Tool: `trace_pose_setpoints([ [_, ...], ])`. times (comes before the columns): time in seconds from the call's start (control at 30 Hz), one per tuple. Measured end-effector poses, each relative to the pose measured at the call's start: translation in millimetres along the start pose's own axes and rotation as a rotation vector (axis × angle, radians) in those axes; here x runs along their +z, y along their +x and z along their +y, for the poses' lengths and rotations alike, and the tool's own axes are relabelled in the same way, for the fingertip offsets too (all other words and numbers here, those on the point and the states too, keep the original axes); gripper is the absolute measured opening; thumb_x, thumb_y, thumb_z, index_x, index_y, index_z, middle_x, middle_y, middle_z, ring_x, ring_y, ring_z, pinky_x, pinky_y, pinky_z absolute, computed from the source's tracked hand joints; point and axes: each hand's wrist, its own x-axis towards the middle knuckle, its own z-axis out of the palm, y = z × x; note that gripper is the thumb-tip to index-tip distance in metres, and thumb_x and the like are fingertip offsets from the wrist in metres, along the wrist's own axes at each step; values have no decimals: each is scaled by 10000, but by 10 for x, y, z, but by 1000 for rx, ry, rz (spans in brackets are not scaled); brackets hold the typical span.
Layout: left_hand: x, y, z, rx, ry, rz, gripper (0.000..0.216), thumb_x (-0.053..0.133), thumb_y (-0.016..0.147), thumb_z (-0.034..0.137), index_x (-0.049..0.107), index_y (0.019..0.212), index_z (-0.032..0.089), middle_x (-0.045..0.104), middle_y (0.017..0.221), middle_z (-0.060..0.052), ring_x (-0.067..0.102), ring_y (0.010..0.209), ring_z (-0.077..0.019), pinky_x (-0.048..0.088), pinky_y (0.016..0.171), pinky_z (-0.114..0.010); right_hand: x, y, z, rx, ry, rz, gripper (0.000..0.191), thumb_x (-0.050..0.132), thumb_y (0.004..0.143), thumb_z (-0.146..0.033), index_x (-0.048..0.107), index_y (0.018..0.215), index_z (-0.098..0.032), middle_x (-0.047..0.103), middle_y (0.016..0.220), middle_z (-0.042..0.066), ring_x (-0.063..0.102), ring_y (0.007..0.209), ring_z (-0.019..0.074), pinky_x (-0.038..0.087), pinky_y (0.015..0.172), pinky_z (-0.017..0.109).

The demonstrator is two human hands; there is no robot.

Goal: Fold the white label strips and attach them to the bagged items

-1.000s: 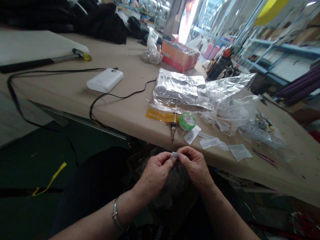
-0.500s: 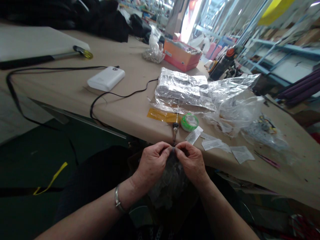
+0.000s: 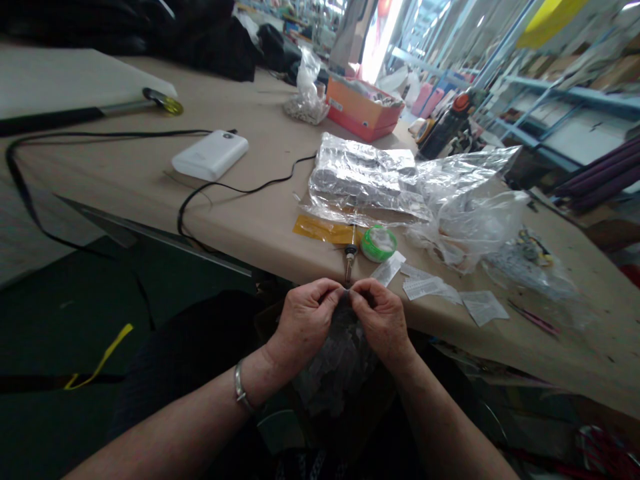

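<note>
Left grip [image 3: 306, 319] and right grip [image 3: 383, 321] pinch a small piece [image 3: 346, 292]; box label [image 3: 336, 104] illegible.

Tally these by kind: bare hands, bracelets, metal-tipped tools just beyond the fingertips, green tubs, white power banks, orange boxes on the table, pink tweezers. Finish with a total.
Hands: 2, left hand and right hand
Bracelet: 1
Metal-tipped tool: 1
Green tub: 1
White power bank: 1
Orange box: 1
Pink tweezers: 1
Total: 8

Centre: small piece [image 3: 346, 293] between fingers [image 3: 332, 297] of left hand [image 3: 306, 319] and right hand [image 3: 383, 321] mostly hidden, too small to identify. Bottom: forearms [image 3: 187, 410] cut off by the edge. Upper left: dark material [image 3: 200, 43] cropped. Upper right: shelving [image 3: 595, 103] blurred, contents indistinct.
</note>
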Motion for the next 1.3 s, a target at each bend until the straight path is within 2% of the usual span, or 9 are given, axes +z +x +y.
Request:
trace_pose_setpoints([
  [0.23, 16, 20, -23, 14, 15, 22, 163, 528, 811, 230, 668, 762, 163, 664, 689, 17, 571, 639, -99, 431, 607, -173, 12, 21, 18, -2, 0, 13, 97, 537, 797, -238, 578, 736, -175, 512, 607, -48, 460, 566, 91, 380, 552, 200],
  [0.4, -30, -82, 20, 16, 14, -23, 170, 530, 815, 254, 668, 755, 177, 669, 681, 18, 590, 642, -108, 447, 599, -178, -119, -105, -21, 3, -59, -68, 104, 584, 808, -282, 616, 811, -184, 599, 670, -30, 532, 591, 101, 428, 567, 200],
  [0.53, -81, -144, -76, -44, 25, -54, 193, 533, 814, 291, 690, 781, 184, 703, 724, 2, 633, 669, -135, 479, 608, -201, -388, -158, -42, -180, -382, 3, 124, 565, 840, -278, 609, 766, -189, 603, 665, -17, 545, 594, 110, 444, 596, 218],
  [0.7, -106, -113, -306, -42, 123, 1, 287, 560, 786, 316, 696, 1002, 187, 719, 999, -56, 653, 914, -213, 481, 840, -308, -610, -33, 69, -424, -895, 115, 259, 598, 817, -260, 616, 1064, -183, 641, 1101, 90, 512, 1074, 262, 383, 936, 411],
  [0.83, -93, -128, -294, -83, 100, -8, 216, 577, 768, 299, 727, 888, 199, 734, 908, -46, 658, 851, -208, 473, 797, -282, -581, 7, 197, -515, -964, 109, 238, 568, 844, -200, 625, 1074, -227, 668, 1115, 42, 530, 1104, 251, 275, 1024, 447],
  [0.97, 4, -162, -152, -144, -33, -82, 156, 588, 755, 270, 719, 732, 189, 710, 725, -18, 625, 707, -163, 446, 660, -227, -570, -9, 244, -567, -848, 162, 177, 544, 862, -177, 660, 975, -249, 712, 1003, 8, 592, 1037, 200, 276, 1033, 420],
  [1.07, 138, -173, -37, -285, -222, -169, 154, 615, 739, 275, 690, 690, 150, 671, 653, -18, 584, 636, -134, 425, 606, -218, -616, -33, 241, -606, -753, 206, 160, 563, 845, -153, 663, 917, -255, 720, 960, -5, 606, 1025, 187, 281, 1037, 427],
  [1.2, 332, -186, 102, -573, -624, -284, 195, 639, 742, 311, 652, 757, 117, 668, 704, -51, 601, 616, -124, 468, 634, -250, -671, -135, 227, -684, -670, 231, 154, 595, 817, -128, 653, 877, -257, 726, 924, -13, 618, 1007, 183, 303, 1033, 441],
  [1.3, 458, -179, 173, -655, -932, -378, 246, 613, 779, 346, 641, 861, 116, 656, 754, -60, 608, 631, -118, 492, 644, -263, -653, -294, 191, -720, -626, 152, 144, 599, 810, -129, 647, 865, -253, 725, 910, -17, 612, 1022, 185, 329, 1027, 440],
])
